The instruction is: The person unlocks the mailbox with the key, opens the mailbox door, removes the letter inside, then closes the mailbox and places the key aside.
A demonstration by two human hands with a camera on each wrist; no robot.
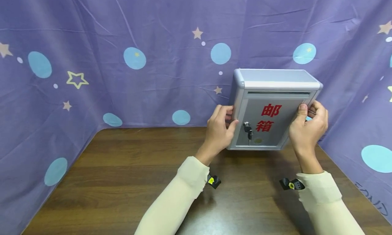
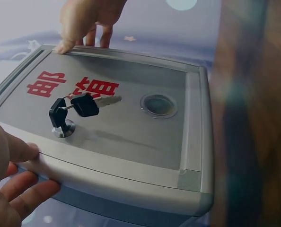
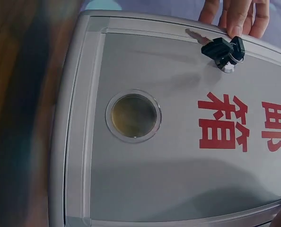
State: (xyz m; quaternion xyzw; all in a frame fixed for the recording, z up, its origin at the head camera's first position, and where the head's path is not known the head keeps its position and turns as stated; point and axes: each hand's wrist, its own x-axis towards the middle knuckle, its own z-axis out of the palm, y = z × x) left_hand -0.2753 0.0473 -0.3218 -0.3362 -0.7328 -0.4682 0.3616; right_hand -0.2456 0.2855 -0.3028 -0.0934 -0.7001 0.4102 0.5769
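A silver-grey metal mailbox point(image 1: 286, 126) with red characters point(image 1: 267, 117) is held between both hands, leaning a little in the head view. My left hand point(image 1: 218, 127) grips its left side, thumb on the front edge and fingers along the side wall. On the opposite side my right hand point(image 1: 307, 131) grips the edge, its thumb on the front. A slot point(image 1: 278, 94) runs below the top. Black-headed keys point(image 2: 86, 105) hang from the lock point(image 2: 64, 128), near the left thumb. Lower on the door sits a round clear window point(image 3: 133, 117).
Beneath the mailbox is a brown wood-grain table point(image 1: 122, 180). A purple curtain point(image 1: 162, 75) with stars and blue dots hangs behind it and at both sides. Black straps point(image 1: 214, 181) show at the cream sleeves point(image 1: 174, 204).
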